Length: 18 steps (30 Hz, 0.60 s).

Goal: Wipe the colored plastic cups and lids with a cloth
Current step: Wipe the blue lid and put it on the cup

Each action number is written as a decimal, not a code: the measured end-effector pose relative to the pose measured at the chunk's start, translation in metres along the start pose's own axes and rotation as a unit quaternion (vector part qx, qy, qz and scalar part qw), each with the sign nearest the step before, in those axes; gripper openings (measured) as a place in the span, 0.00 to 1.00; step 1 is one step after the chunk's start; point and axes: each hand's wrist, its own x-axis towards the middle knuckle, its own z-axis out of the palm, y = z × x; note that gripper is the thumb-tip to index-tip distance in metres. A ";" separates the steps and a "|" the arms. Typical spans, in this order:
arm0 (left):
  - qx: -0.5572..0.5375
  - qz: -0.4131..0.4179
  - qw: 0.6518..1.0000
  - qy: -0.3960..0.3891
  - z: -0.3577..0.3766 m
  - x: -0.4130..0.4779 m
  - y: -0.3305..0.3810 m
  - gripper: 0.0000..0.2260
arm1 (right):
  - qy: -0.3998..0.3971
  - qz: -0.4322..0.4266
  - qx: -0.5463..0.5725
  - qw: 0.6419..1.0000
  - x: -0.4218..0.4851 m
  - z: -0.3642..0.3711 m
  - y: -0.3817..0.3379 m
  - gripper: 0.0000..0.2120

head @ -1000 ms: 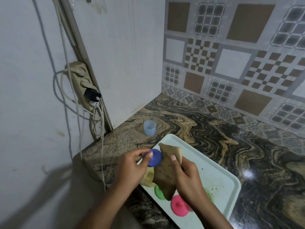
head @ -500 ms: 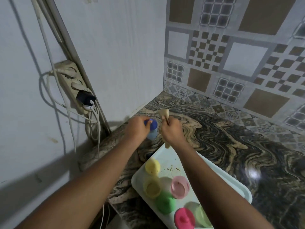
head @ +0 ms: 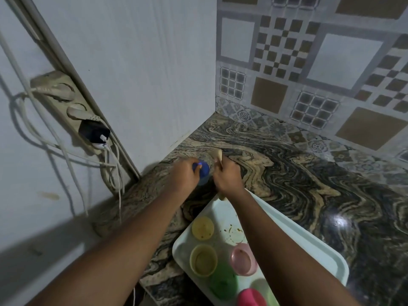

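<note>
My left hand (head: pixel 184 173) pinches a dark blue lid (head: pixel 204 168) on top of a pale blue cup (head: pixel 203 180) that stands on the marbled counter. Beside it, my right hand (head: pixel 226 176) grips a beige cloth (head: pixel 218 156); one end sticks up above the fist and the other hangs below the wrist. On the pale green tray (head: pixel 304 235) near me lie a yellow lid (head: pixel 202 228), a yellow cup (head: pixel 203 260), a pink cup (head: pixel 242 259), a green lid (head: pixel 223 281) and a bright pink lid (head: pixel 251 298).
A grey wall with a power strip (head: pixel 72 111), plugs and hanging white cables stands to the left. Patterned tiles (head: pixel 309 62) back the counter (head: pixel 309 184). The counter's left edge drops off below the cables. The tray shows brown stains.
Both hands have moved away from the tray to the pale blue cup at the back left. The dark blue lid now sits on that cup. The camera tilted down, showing more of the tray.
</note>
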 end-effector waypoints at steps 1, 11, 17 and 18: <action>0.000 0.003 1.000 -0.003 0.001 0.001 -0.001 0.11 | 0.001 0.001 -0.003 1.000 0.000 0.000 0.001 0.15; 0.062 0.026 0.997 -0.031 0.009 -0.005 0.001 0.19 | 0.022 0.002 0.010 1.000 0.003 -0.002 0.003 0.17; 0.111 0.019 0.993 -0.044 0.006 -0.003 0.003 0.20 | 0.034 -0.002 0.015 0.999 -0.001 -0.010 0.002 0.18; 0.117 0.018 0.992 -0.044 0.004 -0.003 0.004 0.20 | 0.034 -0.004 0.015 0.999 -0.002 -0.012 0.001 0.18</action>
